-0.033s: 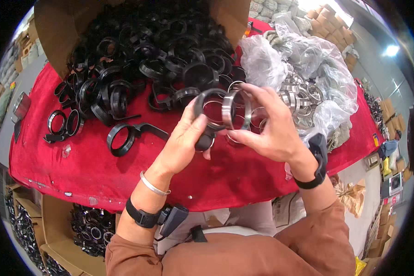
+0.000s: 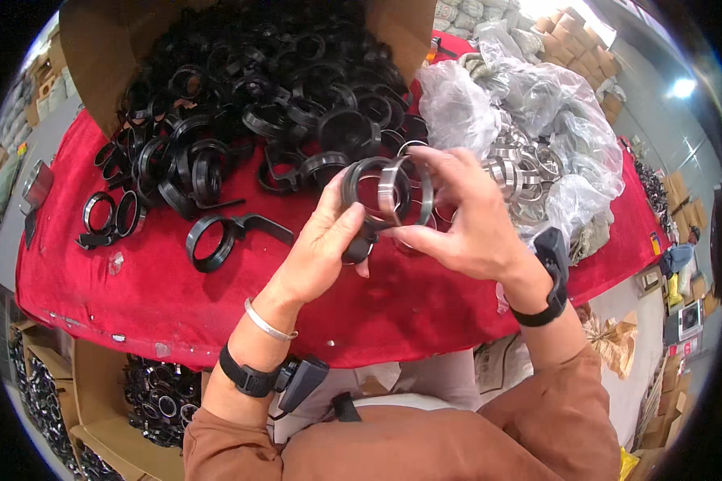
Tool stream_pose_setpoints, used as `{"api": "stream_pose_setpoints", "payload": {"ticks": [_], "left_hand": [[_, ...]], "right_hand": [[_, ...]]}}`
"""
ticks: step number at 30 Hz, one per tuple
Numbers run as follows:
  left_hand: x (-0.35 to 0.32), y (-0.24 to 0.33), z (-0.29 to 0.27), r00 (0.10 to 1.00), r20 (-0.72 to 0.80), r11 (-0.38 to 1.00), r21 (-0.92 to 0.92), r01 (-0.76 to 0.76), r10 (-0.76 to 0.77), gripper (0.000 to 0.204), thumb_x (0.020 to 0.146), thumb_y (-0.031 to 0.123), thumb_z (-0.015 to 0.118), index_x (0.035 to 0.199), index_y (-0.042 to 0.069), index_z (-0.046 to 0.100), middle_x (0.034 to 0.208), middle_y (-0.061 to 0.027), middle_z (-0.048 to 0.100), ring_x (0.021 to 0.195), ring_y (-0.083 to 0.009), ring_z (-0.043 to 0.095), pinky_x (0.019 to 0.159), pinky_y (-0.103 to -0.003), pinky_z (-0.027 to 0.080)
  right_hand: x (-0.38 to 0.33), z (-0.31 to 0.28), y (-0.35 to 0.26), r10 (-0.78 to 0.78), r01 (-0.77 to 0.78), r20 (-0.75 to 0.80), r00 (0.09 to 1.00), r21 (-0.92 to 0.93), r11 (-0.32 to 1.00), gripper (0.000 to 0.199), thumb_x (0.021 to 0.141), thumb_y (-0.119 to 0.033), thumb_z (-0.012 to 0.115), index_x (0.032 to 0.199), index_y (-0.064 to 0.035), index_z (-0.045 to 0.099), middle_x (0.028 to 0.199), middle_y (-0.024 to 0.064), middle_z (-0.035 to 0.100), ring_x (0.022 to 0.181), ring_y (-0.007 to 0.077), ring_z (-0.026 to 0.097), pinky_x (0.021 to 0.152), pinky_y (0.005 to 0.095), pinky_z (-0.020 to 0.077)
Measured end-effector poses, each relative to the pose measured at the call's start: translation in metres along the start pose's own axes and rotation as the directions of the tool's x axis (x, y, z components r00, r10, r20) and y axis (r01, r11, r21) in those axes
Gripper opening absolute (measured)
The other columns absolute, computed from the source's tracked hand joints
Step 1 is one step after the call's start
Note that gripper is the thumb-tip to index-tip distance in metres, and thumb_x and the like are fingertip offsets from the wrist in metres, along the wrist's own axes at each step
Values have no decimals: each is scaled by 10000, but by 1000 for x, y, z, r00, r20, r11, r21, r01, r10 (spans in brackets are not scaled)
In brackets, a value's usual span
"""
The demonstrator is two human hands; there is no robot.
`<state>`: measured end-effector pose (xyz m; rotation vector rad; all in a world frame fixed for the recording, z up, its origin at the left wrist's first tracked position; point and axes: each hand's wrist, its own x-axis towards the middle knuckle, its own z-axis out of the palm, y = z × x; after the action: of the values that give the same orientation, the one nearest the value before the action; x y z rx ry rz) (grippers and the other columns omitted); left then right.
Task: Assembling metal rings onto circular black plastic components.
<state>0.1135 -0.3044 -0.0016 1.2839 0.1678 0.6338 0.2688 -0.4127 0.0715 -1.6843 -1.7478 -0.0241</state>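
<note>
My left hand (image 2: pixel 319 242) is closed on a black plastic ring (image 2: pixel 350 189) with a stubby arm below it, thumb pressed on the near side. My right hand (image 2: pixel 477 216) pinches a shiny metal ring (image 2: pixel 387 191) between thumb and fingers. Both rings are held on edge above the red cloth, and the metal one overlaps the black ring's right side. Whether it sits inside the black ring or only against it, I cannot tell. Behind my right hand, loose metal rings (image 2: pixel 505 172) lie by crumpled clear plastic.
A tipped cardboard box (image 2: pixel 88 68) spills a heap of black ring parts (image 2: pixel 249 88) over the red cloth (image 2: pixel 257 309). Single black parts (image 2: pixel 210 244) lie front left. Clear plastic bags (image 2: pixel 465 104) cover the right side. Below the table stands a box of black rings (image 2: pixel 164 401).
My right hand has shifted slightly left with the metal ring, which now overlaps the black ring more. My left hand has barely moved.
</note>
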Motion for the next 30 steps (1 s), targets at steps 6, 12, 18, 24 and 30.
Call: {"api": "stream_pose_setpoints", "payload": {"ticks": [6, 12, 18, 24, 30], "left_hand": [[3, -8, -2, 1000, 1, 1000, -5, -19, 19, 523, 980, 267, 360, 1442, 96, 183, 1137, -77, 556, 767, -112, 588, 569, -235, 519], [1, -4, -2, 1000, 7, 1000, -15, 11, -11, 522, 980, 282, 369, 1443, 109, 199, 1113, -66, 565, 773, -109, 585, 578, -233, 520], [-4, 0, 9, 995, -93, 1000, 10, -27, 27, 490, 940, 190, 508, 1382, 87, 324, 1033, -23, 574, 771, -59, 552, 500, -175, 453], [-8, -5, 15, 1000, -11, 996, -82, 20, -21, 366, 933, 191, 520, 1270, 70, 444, 866, 6, 567, 674, -39, 530, 430, -175, 428], [-23, 23, -2, 996, -93, 1000, -10, 6, -7, 323, 918, 177, 537, 1214, 63, 476, 846, -13, 584, 716, -59, 550, 463, -226, 460]], "right_hand": [[5, 10, 1, -45, 45, 9, 999, -14, 999, 694, 603, -131, 790, 1223, -12, 501, 1059, 129, 502, 855, 199, 574, 686, 279, 504], [5, 14, 5, -58, 58, -3, 998, -31, 998, 697, 603, -130, 794, 1227, -21, 504, 1051, 133, 504, 866, 203, 572, 683, 284, 511], [6, 21, 5, -46, 46, 3, 999, 23, 999, 612, 665, -234, 783, 1149, 32, 519, 965, 165, 538, 865, 293, 564, 806, 348, 469], [8, 47, 12, 605, -525, 5, 796, 503, 687, 538, 951, -456, 430, 801, 12, 648, 658, 15, 582, 641, 81, 518, 575, 257, 424], [21, 67, 2, 503, -418, 58, 862, 643, 642, 533, 955, -451, 422, 716, -15, 615, 598, -11, 512, 560, 45, 455, 469, 214, 372]]}}
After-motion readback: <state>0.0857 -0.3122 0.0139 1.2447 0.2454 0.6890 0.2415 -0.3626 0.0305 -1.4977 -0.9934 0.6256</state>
